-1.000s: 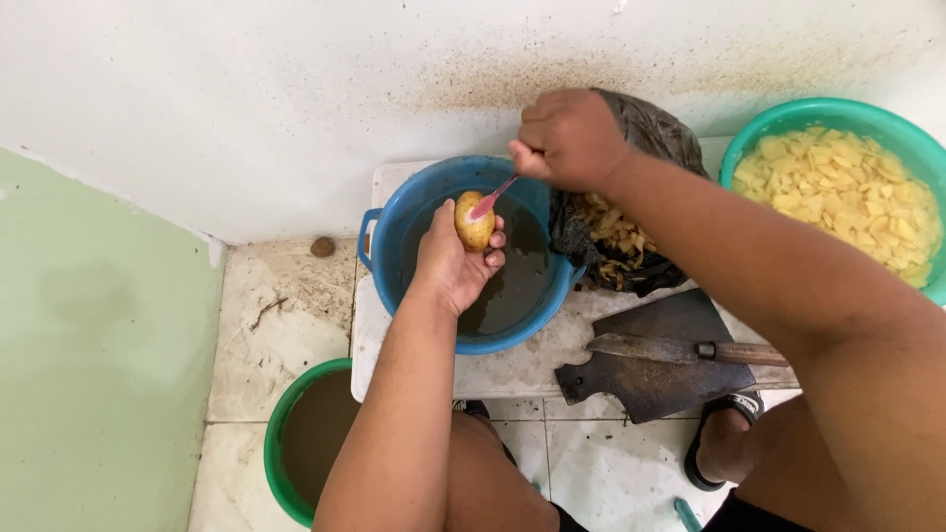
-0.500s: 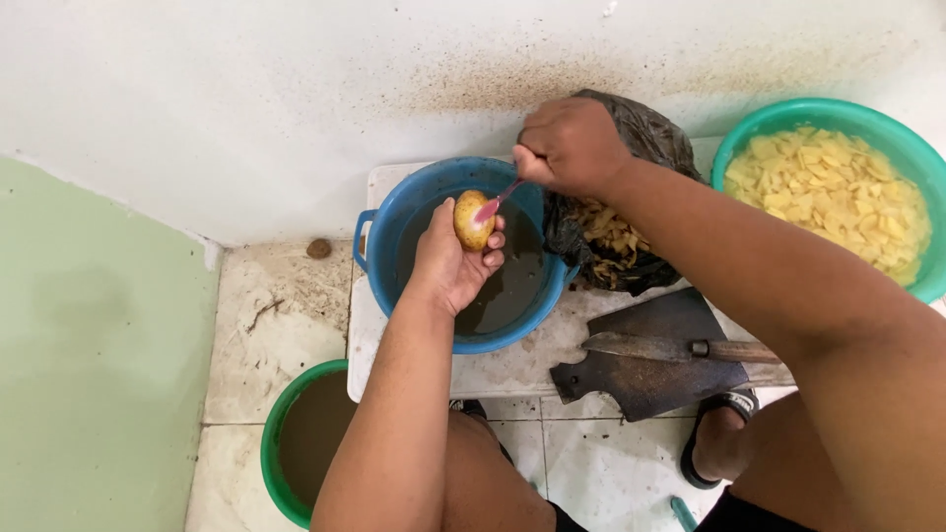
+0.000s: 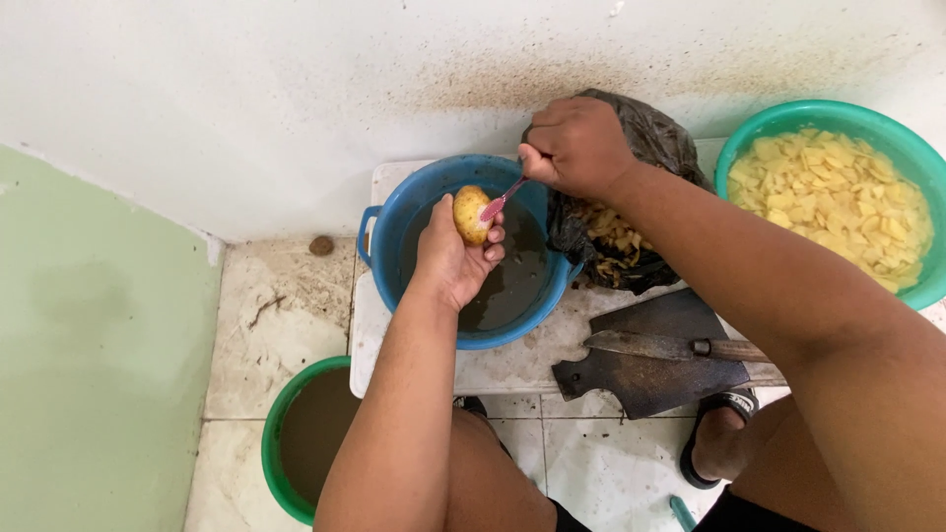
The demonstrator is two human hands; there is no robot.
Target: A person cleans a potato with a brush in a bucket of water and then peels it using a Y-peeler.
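Left hand grips potato over blue basin of murky water. Right hand closed on pink peeler, tip touching potato. Basin on white board atop stained floor tiles; board's far edge meets white spattered wall.

Green basin, upper right: filled with pale yellow cut pieces. Black plastic bag just left of it, open, holding yellowish peelings. Dark flat blade with a handle lies on the white slab, overhanging its front edge. Green bucket of murky brown water stands on the tiled floor, lower left. Small brown lump sits near the wall.
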